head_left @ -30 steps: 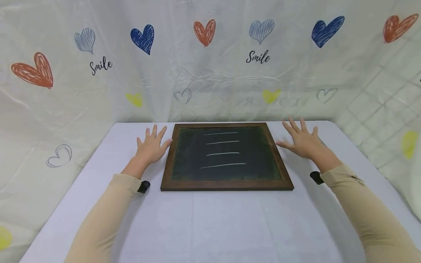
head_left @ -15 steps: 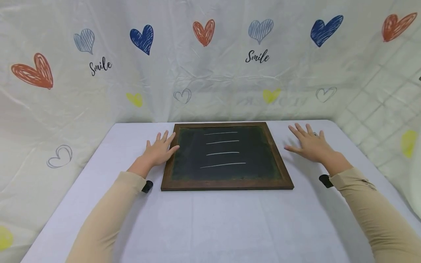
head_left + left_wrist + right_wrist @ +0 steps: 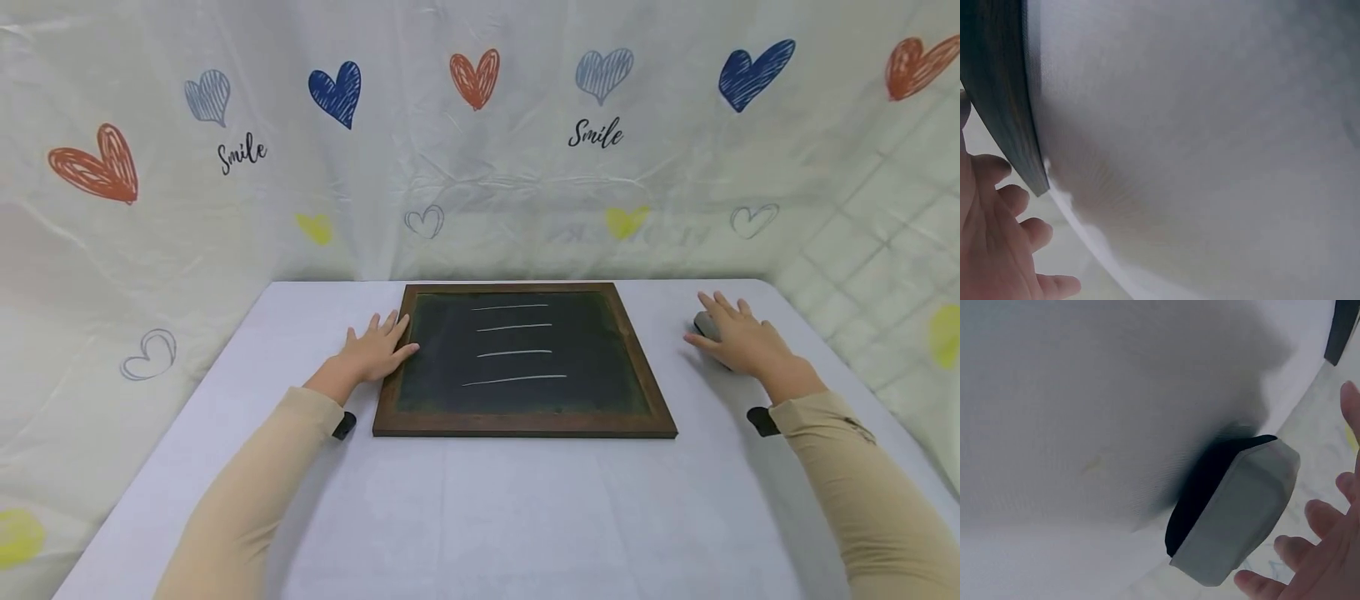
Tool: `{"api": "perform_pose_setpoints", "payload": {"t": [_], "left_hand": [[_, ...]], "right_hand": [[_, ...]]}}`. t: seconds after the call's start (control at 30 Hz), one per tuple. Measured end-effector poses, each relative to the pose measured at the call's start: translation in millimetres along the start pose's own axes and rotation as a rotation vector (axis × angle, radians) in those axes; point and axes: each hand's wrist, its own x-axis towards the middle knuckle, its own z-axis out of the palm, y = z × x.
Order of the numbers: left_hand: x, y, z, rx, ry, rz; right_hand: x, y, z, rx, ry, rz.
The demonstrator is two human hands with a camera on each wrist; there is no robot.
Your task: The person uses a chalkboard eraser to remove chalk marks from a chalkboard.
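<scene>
Head view has a chalkboard lying flat on a white-covered table, with 4 chalk lines across its dark face and a brown wooden frame around it. At the board's left edge is the left hand, fingers extended and spread over the frame; it grips nothing, and whether it presses on the wood I cannot tell. Well right of the board, the right hand is over a grey block with a dark pad, probably an eraser; its fingers are also spread, not curled round the block, and the fingertips in the right wrist view appear apart from it. The likeliest trouble, I judge, is at that block: fingers landing off-centre could push it away or tip it, since it looks small and loose on the cloth. The board could slide or turn under a sideways push, as only 1 hand is near it and nothing visible clamps it. The backdrop reads "Smile" 2 times in black script, among printed hearts; faint, seemingly reversed letters lower down are unreadable. A dark mark on the right sleeve is illegible. No brand shows.
</scene>
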Motion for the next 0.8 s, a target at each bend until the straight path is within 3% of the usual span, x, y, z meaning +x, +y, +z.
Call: {"api": "perform_pose_setpoints", "payload": {"t": [0.33, 0.8], "left_hand": [[2.8, 1.5, 2.5, 0.025, -0.026, -0.015], [4.1, 5.3, 5.7, 0.055, -0.013, -0.009]], "right_hand": [[3, 15, 5, 0.058, -0.039, 0.054], [5, 23, 6, 0.055, -0.004, 0.056]]}}
